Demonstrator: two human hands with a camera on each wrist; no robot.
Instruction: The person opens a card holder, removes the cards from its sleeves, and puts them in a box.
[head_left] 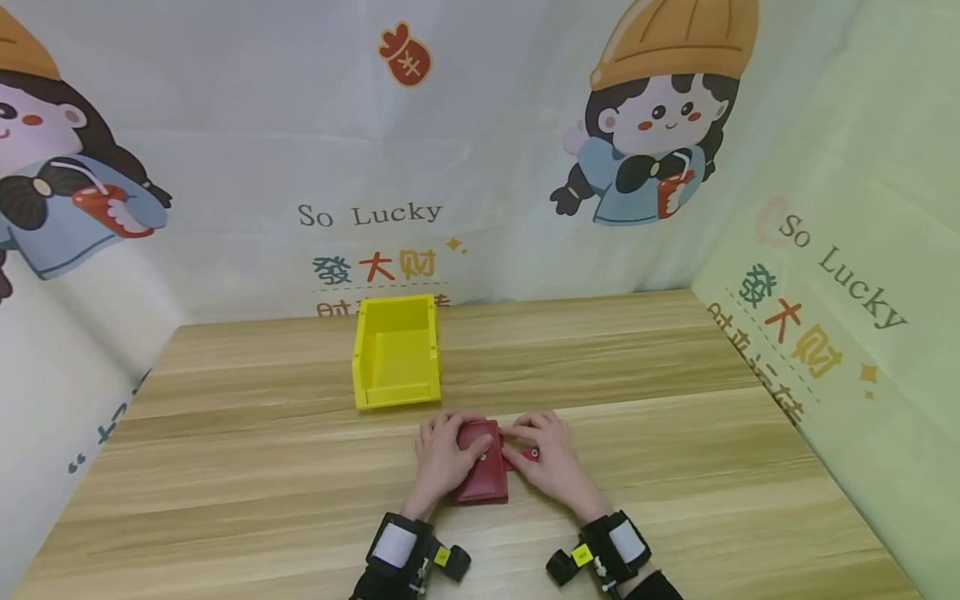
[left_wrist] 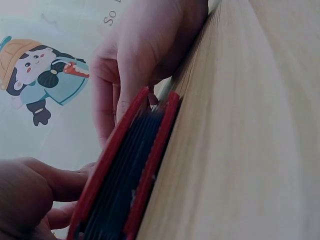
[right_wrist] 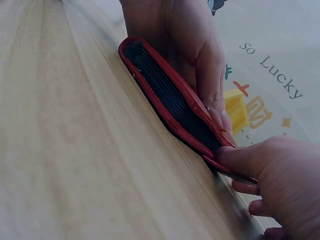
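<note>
A dark red card wallet (head_left: 487, 482) lies on the table with its cover closed over a stack of dark inner sleeves, which show edge-on in both wrist views. My left hand (head_left: 444, 457) grips its left side, thumb on top of the cover beside a small metal snap. A short red strap (head_left: 532, 454) with a matching snap sticks out from the right edge. My right hand (head_left: 551, 457) pinches this strap; in the right wrist view the thumb of the right hand (right_wrist: 285, 172) lies on the strap, close against the sleeves, with fingers beneath.
Beyond the hands stands a yellow open bin (head_left: 397, 354) on the wood-grain table (head_left: 247, 467). A printed cloth (head_left: 510, 167) with cartoon figures and lettering rises at the back and sides. Each wrist wears a black strap with a small camera.
</note>
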